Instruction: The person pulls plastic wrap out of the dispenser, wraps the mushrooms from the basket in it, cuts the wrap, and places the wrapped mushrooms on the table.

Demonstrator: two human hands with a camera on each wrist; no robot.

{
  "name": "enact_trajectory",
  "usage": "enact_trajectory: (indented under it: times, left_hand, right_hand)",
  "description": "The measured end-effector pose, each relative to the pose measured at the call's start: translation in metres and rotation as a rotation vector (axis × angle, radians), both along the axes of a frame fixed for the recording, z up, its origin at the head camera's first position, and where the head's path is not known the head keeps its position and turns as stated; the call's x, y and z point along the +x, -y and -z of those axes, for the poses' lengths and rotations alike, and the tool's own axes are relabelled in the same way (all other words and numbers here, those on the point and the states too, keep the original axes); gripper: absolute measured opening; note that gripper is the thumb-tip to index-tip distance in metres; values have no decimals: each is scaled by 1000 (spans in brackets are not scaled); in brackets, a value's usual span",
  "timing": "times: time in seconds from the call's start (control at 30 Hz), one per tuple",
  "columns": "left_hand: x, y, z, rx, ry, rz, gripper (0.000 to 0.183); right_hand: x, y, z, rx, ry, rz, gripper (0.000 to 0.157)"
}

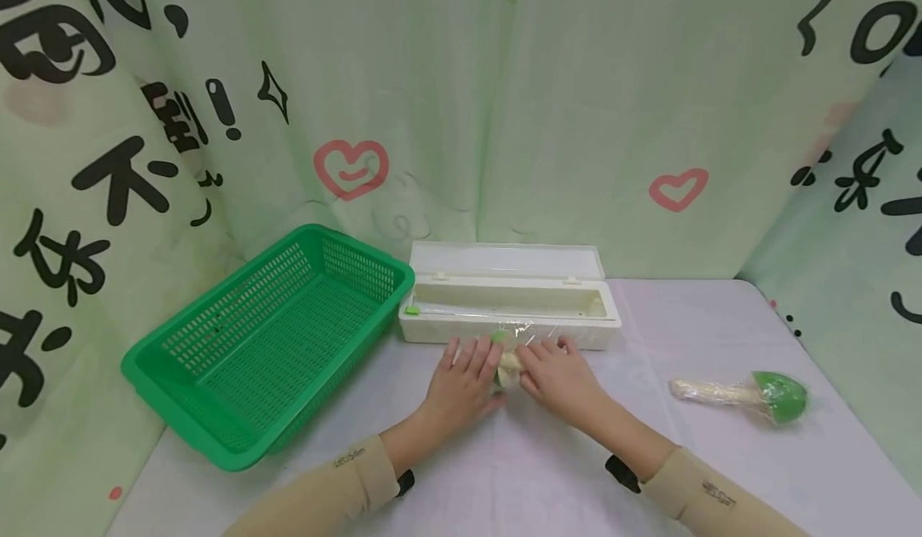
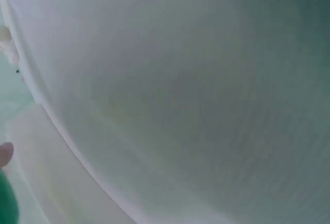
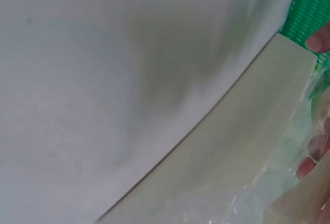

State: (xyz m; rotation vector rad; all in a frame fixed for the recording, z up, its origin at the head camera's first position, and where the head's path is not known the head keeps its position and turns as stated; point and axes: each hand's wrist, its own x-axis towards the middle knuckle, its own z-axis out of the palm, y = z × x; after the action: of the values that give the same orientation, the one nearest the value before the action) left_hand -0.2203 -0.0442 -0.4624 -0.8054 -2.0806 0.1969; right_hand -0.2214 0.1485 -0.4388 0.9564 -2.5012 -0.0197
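In the head view both hands hold a pale-stalked thing with a green end (image 1: 509, 362), in front of the white box. My left hand (image 1: 464, 383) lies over the green end, fingers on the far side and thumb on the near side. Curled fingers of my right hand (image 1: 565, 383) pinch the pale stalk beside it. Clear plastic film (image 1: 524, 331) stands up crumpled between the hands and the box; the right wrist view shows film (image 3: 242, 203) around the right fingers. A similar film-wrapped green-domed thing with a pale stalk (image 1: 781, 398) lies at the right.
The long white cling film box (image 1: 507, 333) stands behind the hands, its lid (image 1: 504, 259) raised and a small green tab at its left end. A green plastic basket (image 1: 288, 345) stands at the left. A printed curtain (image 1: 576, 121) hangs behind the white-covered table (image 1: 519, 473).
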Motion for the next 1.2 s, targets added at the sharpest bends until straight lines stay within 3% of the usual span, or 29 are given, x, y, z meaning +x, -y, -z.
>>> enact_trajectory:
  times: [0.13,0.3,0.4,0.6,0.87,1.1,1.2]
  left_hand:
    - [-10,0,2,24,-22,-15,83]
    - [-23,2,-2,40,-91,69,78]
    - [-25,4,-9,42,-93,84,77]
    - [-26,8,-21,24,-19,82,77]
    - [-23,9,-41,-8,1,75,80]
    - [-20,6,-56,-10,1,58,81]
    - [-19,4,-62,-1,3,46,82]
  right_hand:
    - [3,0,-10,-3,47,5,14]
    - [4,-2,-13,8,56,-5,15]
    - [3,-8,-14,1,-14,-42,24]
    - [1,-22,-14,-4,-209,-108,53]
    - [2,-28,-33,-20,-310,-163,47]
    - [3,-28,-51,-44,-326,-185,45]
    - [3,-30,-56,-45,-325,-191,36]
